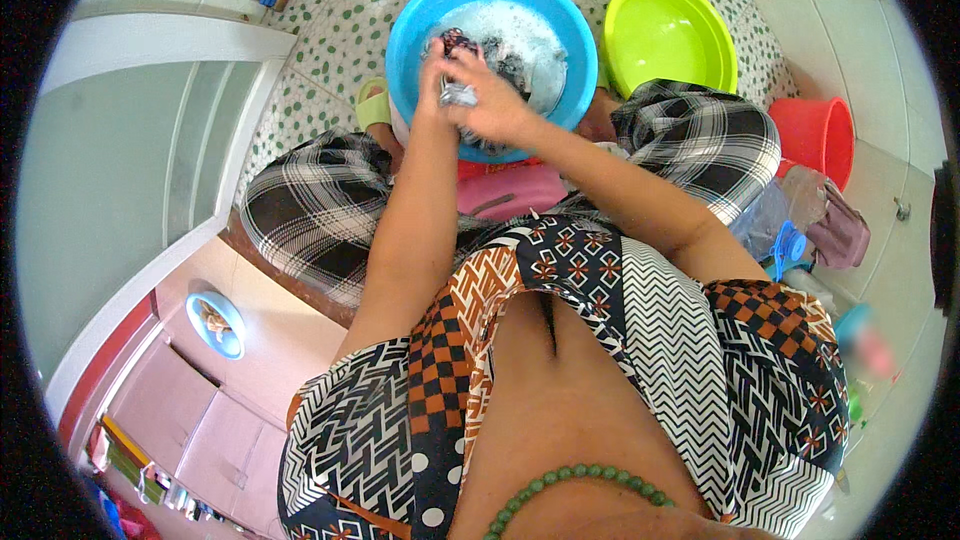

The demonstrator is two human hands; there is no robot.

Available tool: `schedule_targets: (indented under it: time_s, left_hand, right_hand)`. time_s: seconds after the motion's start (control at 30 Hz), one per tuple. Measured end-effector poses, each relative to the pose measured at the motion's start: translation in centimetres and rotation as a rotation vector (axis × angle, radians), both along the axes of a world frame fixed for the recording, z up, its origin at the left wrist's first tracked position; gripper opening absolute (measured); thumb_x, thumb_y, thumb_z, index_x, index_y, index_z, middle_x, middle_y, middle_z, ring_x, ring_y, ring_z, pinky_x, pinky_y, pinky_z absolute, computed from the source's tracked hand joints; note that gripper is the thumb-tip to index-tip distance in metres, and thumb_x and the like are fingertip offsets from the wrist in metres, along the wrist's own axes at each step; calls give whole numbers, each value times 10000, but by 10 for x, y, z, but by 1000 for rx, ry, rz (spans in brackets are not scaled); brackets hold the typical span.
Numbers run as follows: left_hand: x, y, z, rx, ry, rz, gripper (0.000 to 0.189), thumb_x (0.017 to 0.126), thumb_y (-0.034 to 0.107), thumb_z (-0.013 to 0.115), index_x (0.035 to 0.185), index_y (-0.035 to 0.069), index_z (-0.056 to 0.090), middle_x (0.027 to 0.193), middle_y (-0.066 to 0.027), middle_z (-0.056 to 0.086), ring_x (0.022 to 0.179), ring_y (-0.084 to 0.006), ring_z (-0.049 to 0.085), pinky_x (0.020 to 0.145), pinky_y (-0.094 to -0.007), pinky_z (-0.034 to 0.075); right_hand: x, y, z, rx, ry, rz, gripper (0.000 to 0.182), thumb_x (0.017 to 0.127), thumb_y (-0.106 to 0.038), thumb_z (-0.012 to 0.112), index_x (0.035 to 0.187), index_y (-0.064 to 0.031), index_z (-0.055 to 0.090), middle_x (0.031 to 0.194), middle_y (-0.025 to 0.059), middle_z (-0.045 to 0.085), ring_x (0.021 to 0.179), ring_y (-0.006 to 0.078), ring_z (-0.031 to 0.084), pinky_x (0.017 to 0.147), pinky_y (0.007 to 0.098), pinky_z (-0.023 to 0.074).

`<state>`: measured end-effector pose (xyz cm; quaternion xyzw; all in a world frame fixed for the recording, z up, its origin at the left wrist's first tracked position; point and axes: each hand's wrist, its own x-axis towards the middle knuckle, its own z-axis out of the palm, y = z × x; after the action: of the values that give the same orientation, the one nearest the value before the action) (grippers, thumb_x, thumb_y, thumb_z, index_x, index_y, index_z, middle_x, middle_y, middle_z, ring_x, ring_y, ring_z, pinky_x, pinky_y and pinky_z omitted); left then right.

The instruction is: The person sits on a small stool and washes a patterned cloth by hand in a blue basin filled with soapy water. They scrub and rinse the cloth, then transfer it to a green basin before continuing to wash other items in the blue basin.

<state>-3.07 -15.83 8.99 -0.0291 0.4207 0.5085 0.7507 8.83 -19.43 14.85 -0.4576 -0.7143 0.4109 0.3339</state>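
A round blue plastic basin with sudsy water stands on the floor before me. Over its left part my left hand and my right hand are pressed close together, gripping a bunched dark patterned cloth. A grey-white piece of it shows between my palms. More dark wet cloth lies in the suds beneath. My right hand is slightly blurred.
A lime green basin with clear liquid stands right of the blue one. Farther right are a red bucket and a clear plastic bottle with a blue cap. A pink plastic object sits between my knees. A door frame is at left.
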Motion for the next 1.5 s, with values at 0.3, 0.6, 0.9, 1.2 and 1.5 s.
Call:
schedule_targets:
  time_s: [0.3, 0.6, 0.9, 1.2, 1.5]
  left_hand:
    - [-29, -4, -49, 109, 51, -107, 339, 819, 284, 608, 1011, 17, 522, 899, -124, 585, 756, -235, 577, 707, -362, 501]
    - [38, -7, 14, -285, 186, -38, 441, 784, 378, 596, 1111, 87, 546, 1065, -94, 592, 967, -269, 557, 869, -424, 432]
    - [20, -6, -24, -174, 176, -79, 372, 833, 390, 546, 1097, 127, 539, 1028, -85, 598, 913, -273, 562, 813, -453, 438]
    - [-31, 41, -24, 467, 1753, -299, 134, 816, 198, 574, 860, 91, 641, 929, -102, 596, 832, -295, 569, 694, -434, 446]
    - [20, 30, -55, 642, 2085, -1142, 532, 802, 295, 567, 1303, 224, 401, 1438, -20, 210, 1320, -381, 112, 985, -647, 150]
  right_hand:
    - [-14, -21, 6, 243, -5, 23, 229, 669, -192, 671, 837, -48, 614, 877, 129, 613, 869, 320, 585, 795, 403, 459]
    - [14, 47, -32, -192, -168, -342, 373, 729, -347, 575, 897, -17, 617, 852, 224, 621, 782, 385, 603, 697, 460, 484]
    - [-10, 20, -59, 214, 33, -328, 351, 704, -308, 619, 917, -29, 627, 811, 196, 621, 739, 362, 607, 693, 440, 495]
    - [65, 93, -126, 44, 59, -350, 271, 774, -235, 628, 1031, -151, 604, 1076, 114, 586, 975, 316, 561, 795, 387, 467]
    - [52, 77, -140, 19, -615, -109, 456, 761, -158, 592, 1192, -277, 502, 1255, 22, 452, 1058, 333, 480, 793, 426, 495]
